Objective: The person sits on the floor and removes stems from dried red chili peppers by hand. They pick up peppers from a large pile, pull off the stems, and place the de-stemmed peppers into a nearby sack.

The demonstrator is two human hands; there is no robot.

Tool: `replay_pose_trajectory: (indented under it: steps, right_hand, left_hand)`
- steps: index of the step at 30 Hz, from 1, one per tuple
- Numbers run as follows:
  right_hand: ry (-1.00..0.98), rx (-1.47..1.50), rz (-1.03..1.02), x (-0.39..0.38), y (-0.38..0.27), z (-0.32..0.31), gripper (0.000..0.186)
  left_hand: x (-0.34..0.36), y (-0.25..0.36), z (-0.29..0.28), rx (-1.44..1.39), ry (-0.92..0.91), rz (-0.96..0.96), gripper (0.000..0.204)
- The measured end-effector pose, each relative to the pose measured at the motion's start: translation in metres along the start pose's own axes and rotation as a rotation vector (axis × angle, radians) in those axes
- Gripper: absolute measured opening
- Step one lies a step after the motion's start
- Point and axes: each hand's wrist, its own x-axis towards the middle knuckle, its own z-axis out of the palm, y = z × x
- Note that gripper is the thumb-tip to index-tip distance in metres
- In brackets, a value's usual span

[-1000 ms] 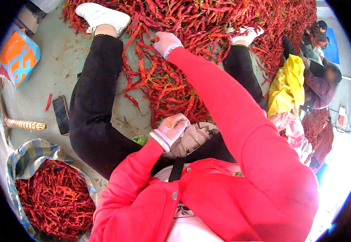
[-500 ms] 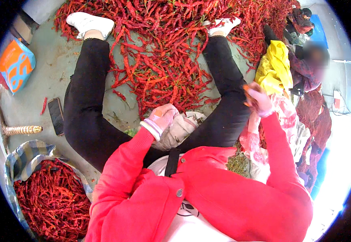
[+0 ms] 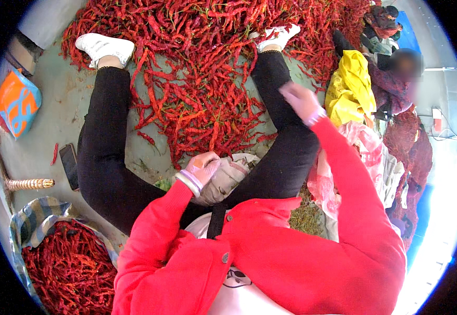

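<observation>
Dried red chili peppers (image 3: 199,118) lie in a large heap spread between and beyond my legs. My left hand (image 3: 204,167), in a pale pinkish glove, is closed at the near edge of the heap, above a whitish cloth bundle (image 3: 223,184). Whatever its fingers hold is hidden. My right hand (image 3: 301,101), also gloved, hangs over my right knee, slightly blurred. Its fingers stretch toward the heap, and no pepper shows in them.
At the lower left stands a checked sack (image 3: 29,231) full of red chilies. A phone (image 3: 69,166) lies beside my left leg. On the right are a yellow cloth (image 3: 352,86), a red-and-white plastic bag (image 3: 362,142), greenish stems (image 3: 307,215) and another person (image 3: 391,86).
My right hand has swung from beside my right knee up and left toward the heap; the reddish chili seen in it earlier no longer shows. My left hand stays closed near the cloth bundle.
</observation>
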Motion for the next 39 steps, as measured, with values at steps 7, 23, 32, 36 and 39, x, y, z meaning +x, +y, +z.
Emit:
replay_pose_trajectory:
  steps: [7, 23, 32, 36, 39]
  right_hand:
    - [0.021, -0.235, 0.325, 0.186, -0.024, 0.116, 0.036]
    - [0.161, -0.158, 0.278, 0.195, 0.039, 0.124, 0.030]
    - [-0.161, 0.209, 0.149, 0.122, -0.036, 0.085, 0.033]
    - [-0.394, 0.753, 0.299, 0.053, -0.076, 0.044, 0.021]
    - [-0.387, 0.943, 0.296, 0.018, -0.088, 0.039, 0.020]
  left_hand:
    - [0.000, 0.012, -0.011, -0.209, -0.002, -0.216, 0.014]
    - [0.009, 0.011, -0.006, -0.294, -0.070, -0.284, 0.011]
    - [0.007, 0.001, -0.009, -0.356, -0.002, -0.183, 0.010]
    - [0.007, 0.011, -0.004, -0.276, -0.002, -0.141, 0.012]
    - [0.005, 0.018, -0.008, -0.173, -0.017, -0.090, 0.017]
